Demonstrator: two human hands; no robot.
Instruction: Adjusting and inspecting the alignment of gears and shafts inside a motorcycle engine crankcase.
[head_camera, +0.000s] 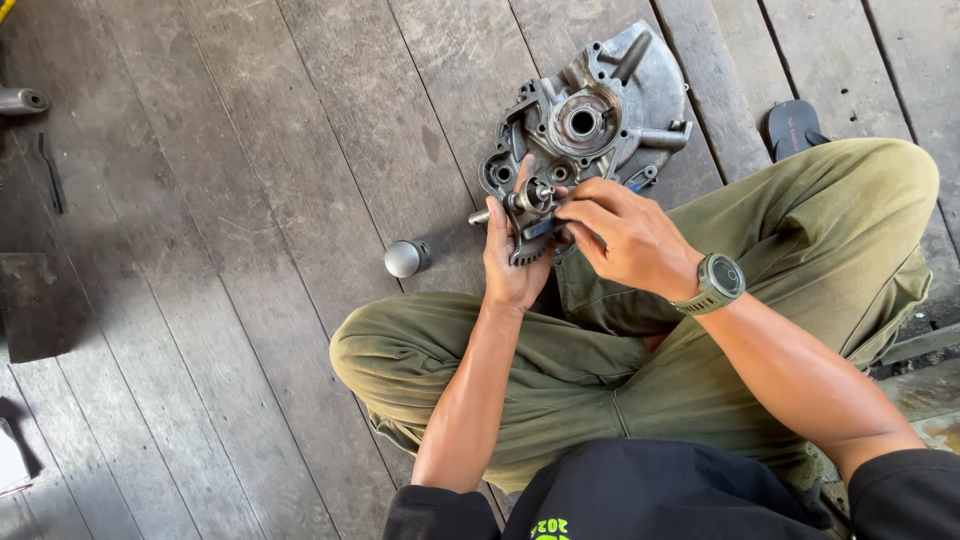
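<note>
I sit cross-legged in olive trousers on a wooden plank floor. My left hand (510, 262) holds a small metal gear-and-shaft assembly (530, 205), thumb up along its side, toothed wheel at the bottom. My right hand (622, 238), with a green wristwatch (717, 281) on the wrist, pinches the same assembly from the right with its fingertips. Just beyond both hands a grey cast metal engine cover (600, 105) with a round bearing hole lies flat on the planks.
A small rounded metal cap (404, 258) lies on the floor left of my knee. A dark sandal (794, 126) sits at the upper right. A metal tube (22, 100), a thin dark tool (48, 172) and a dark flat block (38, 305) lie along the left edge.
</note>
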